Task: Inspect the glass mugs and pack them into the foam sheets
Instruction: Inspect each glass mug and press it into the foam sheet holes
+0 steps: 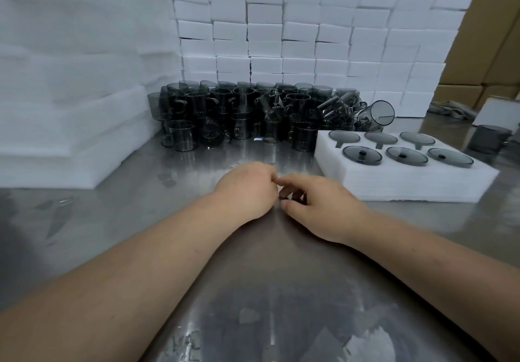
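- The steel table [112, 221] is carrying everything
- Stacked foam sheets [70, 80] are sitting at the left
- Dark glass mugs [225, 114] are lying piled at the back
- A foam tray [408, 184] is lying at the right, dark glass filling its six slots
- The left hand [247, 190] and right hand [318, 206] are touching at the centre, fingers curled; whether they are holding anything cannot be told

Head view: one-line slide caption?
Left hand and right hand meet on steel table, dark glass mugs piled behind, filled foam tray at right.
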`<move>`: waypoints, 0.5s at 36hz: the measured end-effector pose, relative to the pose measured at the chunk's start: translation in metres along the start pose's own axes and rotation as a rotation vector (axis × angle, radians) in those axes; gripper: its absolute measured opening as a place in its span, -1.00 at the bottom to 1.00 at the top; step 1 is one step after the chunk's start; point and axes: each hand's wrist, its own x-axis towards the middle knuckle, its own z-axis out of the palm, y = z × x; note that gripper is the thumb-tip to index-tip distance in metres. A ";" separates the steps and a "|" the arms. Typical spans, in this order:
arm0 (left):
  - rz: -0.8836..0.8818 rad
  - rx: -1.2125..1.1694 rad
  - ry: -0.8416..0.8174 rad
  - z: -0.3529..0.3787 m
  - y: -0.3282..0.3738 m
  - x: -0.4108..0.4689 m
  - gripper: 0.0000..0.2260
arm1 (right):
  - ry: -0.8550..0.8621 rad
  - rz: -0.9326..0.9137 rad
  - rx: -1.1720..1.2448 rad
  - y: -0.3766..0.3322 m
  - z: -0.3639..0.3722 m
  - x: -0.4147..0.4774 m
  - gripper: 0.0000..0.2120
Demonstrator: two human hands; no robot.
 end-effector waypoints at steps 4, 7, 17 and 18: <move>-0.016 0.002 -0.013 -0.001 0.001 0.000 -0.77 | 0.003 0.163 0.168 -0.001 -0.001 0.008 -0.65; -0.021 -0.006 -0.013 -0.001 0.000 0.001 -0.78 | -0.012 0.266 0.256 -0.007 0.001 0.019 -0.68; -0.059 -0.101 0.069 0.002 -0.008 0.009 -0.79 | 0.113 0.330 0.280 -0.012 0.017 0.027 -0.78; -0.065 -0.104 0.078 0.003 -0.009 0.009 -0.80 | 0.109 0.323 0.287 -0.012 0.017 0.027 -0.79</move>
